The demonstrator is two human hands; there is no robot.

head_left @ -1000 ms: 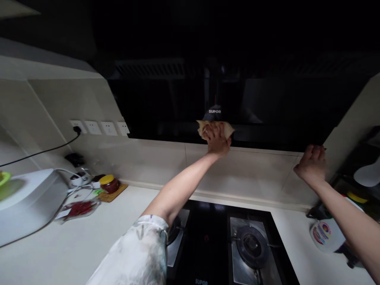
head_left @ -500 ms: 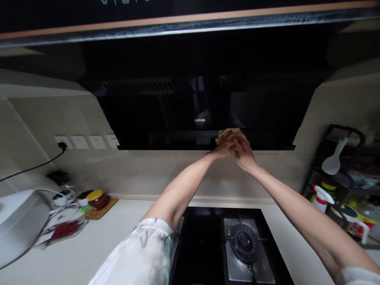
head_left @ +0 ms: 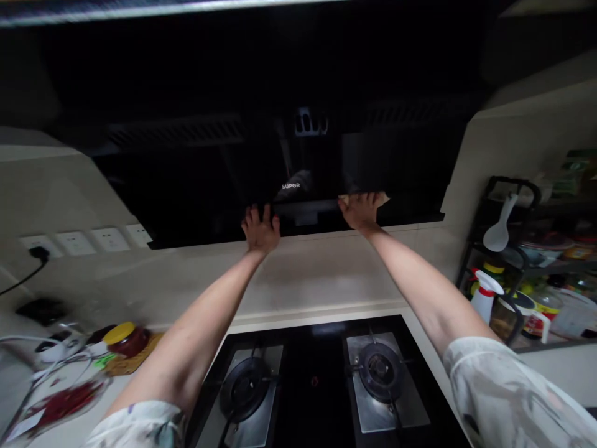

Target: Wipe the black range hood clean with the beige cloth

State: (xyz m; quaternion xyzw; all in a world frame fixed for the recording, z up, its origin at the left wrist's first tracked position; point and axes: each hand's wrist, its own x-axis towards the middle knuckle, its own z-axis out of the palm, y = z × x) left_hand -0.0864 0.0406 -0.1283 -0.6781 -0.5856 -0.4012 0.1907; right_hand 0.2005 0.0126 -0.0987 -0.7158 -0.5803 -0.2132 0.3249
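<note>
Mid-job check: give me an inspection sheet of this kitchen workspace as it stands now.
Surface: pale countertop around a black two-burner gas hob; no pots on the burners.
Job's things: tan cloth pressed on the lower edge of the black range hood.
Clutter: yellow-lidded jar on a woven mat, bag of red chillies, at the left.
Hands: right hand on the cloth; left hand bare, fingers on the hood's lower edge.
Cables: black plug in a wall socket; white leads on the counter at the left.
Surroundings: black rack at the right with a white spoon and a spray bottle.
</note>
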